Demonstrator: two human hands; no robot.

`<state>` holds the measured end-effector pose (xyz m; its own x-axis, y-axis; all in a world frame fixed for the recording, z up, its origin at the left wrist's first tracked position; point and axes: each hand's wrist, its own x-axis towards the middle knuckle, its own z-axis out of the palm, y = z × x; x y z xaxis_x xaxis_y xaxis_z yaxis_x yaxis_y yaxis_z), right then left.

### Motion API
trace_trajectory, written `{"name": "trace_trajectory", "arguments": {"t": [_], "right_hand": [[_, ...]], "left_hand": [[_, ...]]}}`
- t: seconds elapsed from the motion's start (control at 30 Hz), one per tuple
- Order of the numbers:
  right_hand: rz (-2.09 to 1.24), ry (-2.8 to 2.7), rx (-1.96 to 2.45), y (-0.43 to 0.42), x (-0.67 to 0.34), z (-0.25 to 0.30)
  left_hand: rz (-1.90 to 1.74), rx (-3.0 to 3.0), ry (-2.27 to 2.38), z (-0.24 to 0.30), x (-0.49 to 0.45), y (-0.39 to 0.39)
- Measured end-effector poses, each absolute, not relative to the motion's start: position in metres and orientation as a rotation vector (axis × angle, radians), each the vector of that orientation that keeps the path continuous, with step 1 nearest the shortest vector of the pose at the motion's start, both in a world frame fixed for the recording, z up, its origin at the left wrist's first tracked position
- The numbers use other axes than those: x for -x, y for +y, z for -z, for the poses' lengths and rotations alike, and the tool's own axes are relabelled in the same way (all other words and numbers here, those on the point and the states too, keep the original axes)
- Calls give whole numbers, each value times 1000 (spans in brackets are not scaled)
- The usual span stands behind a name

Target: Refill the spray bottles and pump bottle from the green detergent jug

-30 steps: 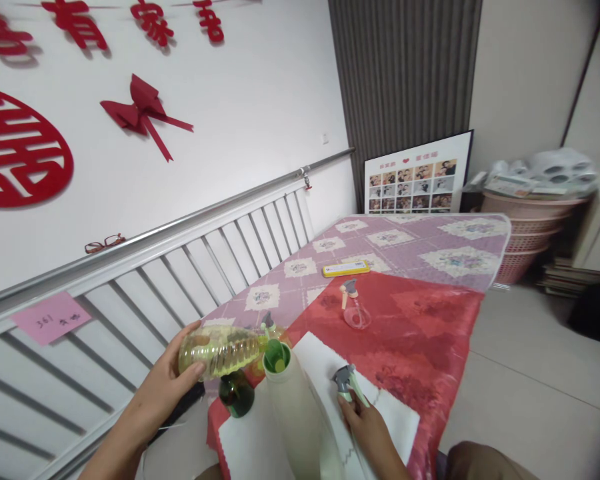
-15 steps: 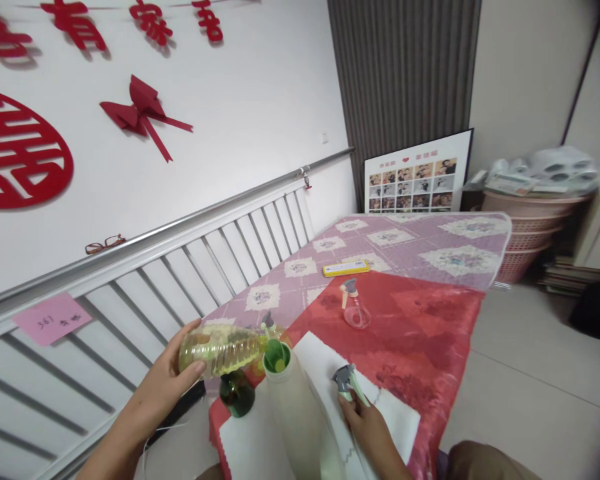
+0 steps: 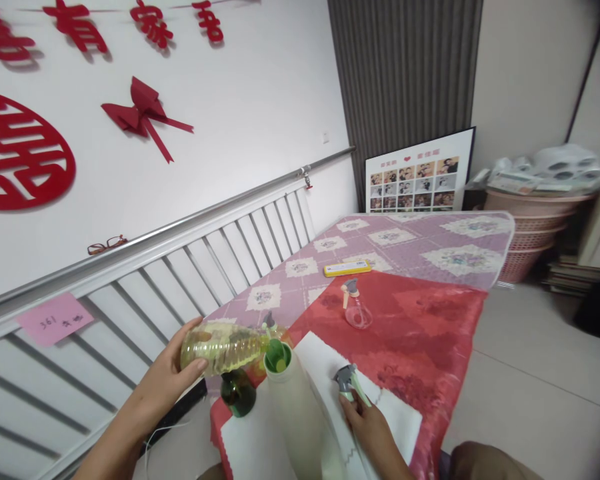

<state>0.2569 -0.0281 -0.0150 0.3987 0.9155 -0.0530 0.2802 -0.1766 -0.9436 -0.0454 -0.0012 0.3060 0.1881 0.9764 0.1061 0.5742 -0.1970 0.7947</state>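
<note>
My left hand (image 3: 173, 367) is wrapped round a ribbed clear bottle of yellowish liquid (image 3: 225, 348), tilted almost flat. Its neck meets the green-lined mouth of a tall pale bottle (image 3: 295, 413) standing in front of me. My right hand (image 3: 373, 423) grips a grey and pale green spray head (image 3: 349, 383) over a white cloth (image 3: 397, 417). Beside the tall bottle's left is a dark green bottle (image 3: 239, 393). Another spray bottle (image 3: 275, 328) stands partly hidden behind the bottle mouths. Farther back, a clear spray bottle with a grey top (image 3: 359, 313) stands on red cloth.
The red cloth (image 3: 430, 320) lies over a purple patterned tablecloth (image 3: 405, 250). A yellow-edged flat case (image 3: 347, 268) rests near the back. A white railing (image 3: 180, 267) with a pink note (image 3: 55, 319) runs along the left. Stacked pink baskets (image 3: 530, 233) stand at the right.
The view has shifted very slightly. Both hands keep their grips, and the tilted bottle stays at the tall bottle's mouth.
</note>
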Motion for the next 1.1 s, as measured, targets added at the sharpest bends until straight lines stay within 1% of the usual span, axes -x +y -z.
{"name": "trace_trajectory", "arguments": {"t": [0.27,0.83,1.1], "right_hand": [[-816,-1054,1673,-29,-257,12],[-858,-1071,1681,-28,-257,13],[-872,-1053,1673,-28,-256,15]], "left_hand": [[-775,-1894,1486,-308,49,1],[-768,-1928,1548,-323,41,1],[-625,-2040,1582,-342,33,-4]]}}
